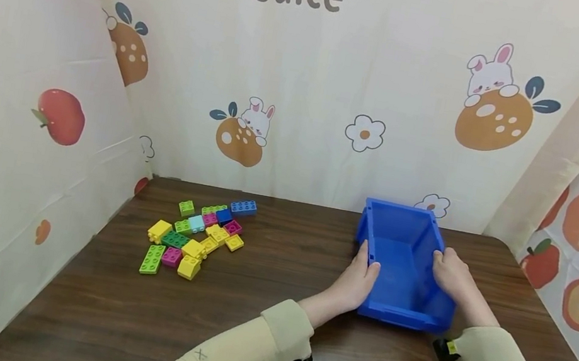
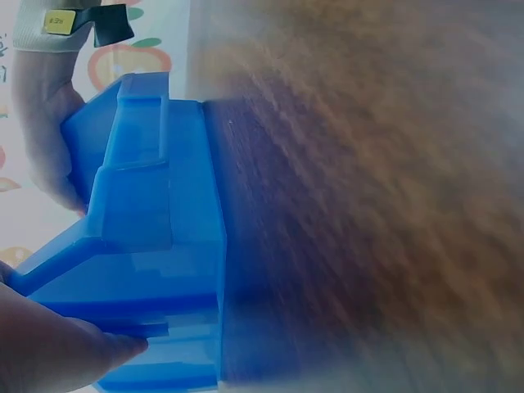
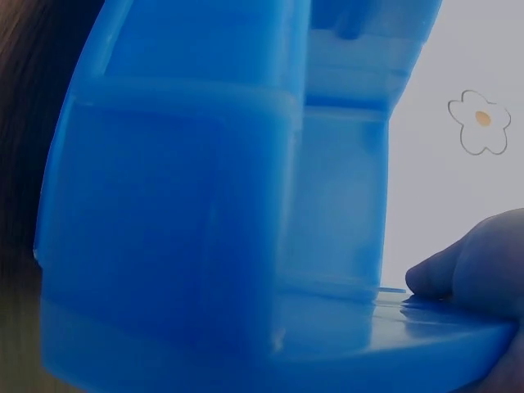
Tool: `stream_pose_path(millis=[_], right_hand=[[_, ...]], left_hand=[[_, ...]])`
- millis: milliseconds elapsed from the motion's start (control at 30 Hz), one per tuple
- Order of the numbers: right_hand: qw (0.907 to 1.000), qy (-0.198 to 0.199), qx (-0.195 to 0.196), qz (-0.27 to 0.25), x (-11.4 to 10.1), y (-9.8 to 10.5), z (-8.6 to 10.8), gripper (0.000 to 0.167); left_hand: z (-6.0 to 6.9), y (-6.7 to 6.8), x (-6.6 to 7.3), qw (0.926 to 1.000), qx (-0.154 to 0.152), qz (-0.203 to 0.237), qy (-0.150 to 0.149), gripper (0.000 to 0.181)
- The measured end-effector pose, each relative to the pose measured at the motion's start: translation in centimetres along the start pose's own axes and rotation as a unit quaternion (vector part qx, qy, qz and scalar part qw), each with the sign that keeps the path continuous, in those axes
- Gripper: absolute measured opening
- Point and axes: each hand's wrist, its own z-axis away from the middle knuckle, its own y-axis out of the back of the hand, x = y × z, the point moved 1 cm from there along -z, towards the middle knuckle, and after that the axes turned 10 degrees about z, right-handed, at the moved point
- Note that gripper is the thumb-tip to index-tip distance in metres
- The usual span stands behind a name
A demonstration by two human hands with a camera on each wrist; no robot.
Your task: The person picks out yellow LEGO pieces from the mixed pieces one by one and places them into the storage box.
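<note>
A blue open-topped bin (image 1: 403, 270) is at the right of the table in the head view, with nothing in it. My left hand (image 1: 349, 283) grips its left wall, and my right hand (image 1: 454, 275) grips the right wall. In the left wrist view the fingers of my left hand (image 2: 61, 344) lie against the side of the bin (image 2: 147, 278), and my right hand (image 2: 45, 131) shows on the far side. The right wrist view has the bin (image 3: 172, 213) up close, with my right hand (image 3: 483, 278) at its rim.
Several toy bricks in yellow, green, pink and blue lie in a loose group, among them a green one (image 1: 152, 259) and a blue one (image 1: 243, 207), on the left part of the brown table (image 1: 264, 329). A printed curtain (image 1: 308, 69) stands behind and at both sides.
</note>
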Motion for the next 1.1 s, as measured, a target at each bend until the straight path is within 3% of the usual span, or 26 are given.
stream_pose_path(millis=[533, 1100], right_hand=[[0.9999, -0.003, 0.008, -0.008, -2.3, -1.3, 0.2, 0.050], [0.9984, 0.024, -0.047, -0.019, -4.8, -2.0, 0.7, 0.049]], left_hand=[[1.1, 2.1, -0.9, 0.9999, -0.003, 0.010, 0.006, 0.061], [2.7, 5.2, -1.2, 0.9993, -0.024, 0.028, 0.000, 0.061]])
